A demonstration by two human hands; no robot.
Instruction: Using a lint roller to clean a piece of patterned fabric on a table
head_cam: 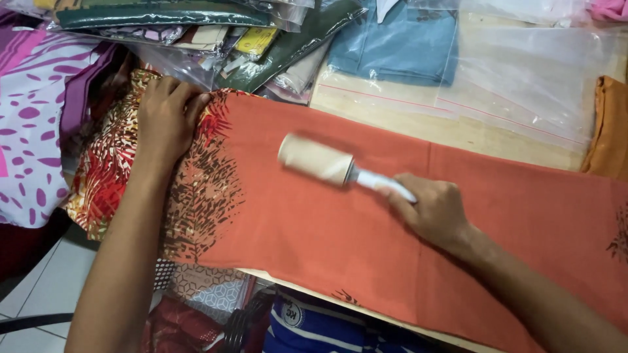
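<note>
This looks like a small garment or fabric workroom, perhaps a shop's packing corner. Folded clothes sealed in clear plastic bags are heaped along the far edge of a pale wooden table, beside empty clear zip bags. Loose patterned purple-and-white cloth lies piled alongside, above a white tiled floor.

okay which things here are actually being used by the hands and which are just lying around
In use:
- lint roller, held by the right hand
- orange cloth, pinned by the left hand

Lying about:
- blue garment in plastic
- empty clear bags
- bagged fabrics
- purple patterned cloth
</note>
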